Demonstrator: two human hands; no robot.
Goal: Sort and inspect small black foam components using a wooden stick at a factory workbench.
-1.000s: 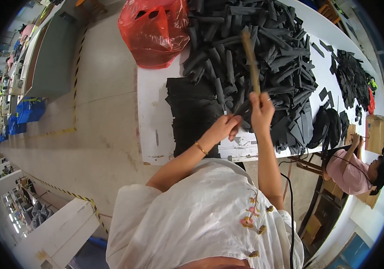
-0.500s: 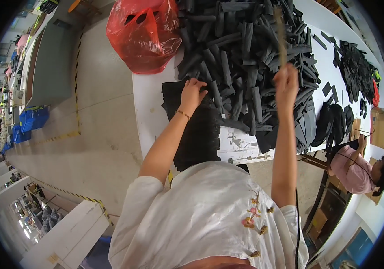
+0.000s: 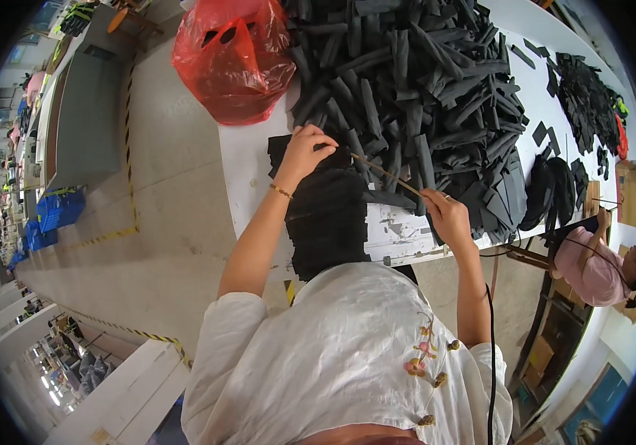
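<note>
My right hand [image 3: 448,216] is closed round one end of a thin, light-brown stick [image 3: 386,173]. The stick slants up and left, its far tip near my left hand [image 3: 309,154]. Over the upper part of a layered stack of flat black fabric-like pieces [image 3: 329,222], my left hand has its thumb and fingers drawn together; whatever they pinch is too small to make out. That stack runs down the table to its front edge, against my white shirt. A large heap of dark grey rolled or folded strips [image 3: 407,96] lies just beyond both hands.
A red plastic bag [image 3: 236,67] sits at the table's [image 3: 242,178] far left corner. More black pieces [image 3: 585,96] are piled at the right, beside a black bundle [image 3: 548,193]. A person in pink [image 3: 589,267] sits at the right. Blue crates [image 3: 58,211] stand on the floor at left.
My right hand has come down and slightly left from above the heap, swinging the stick toward my left hand. My left hand has shifted a little left, its fingers drawn closer together.
</note>
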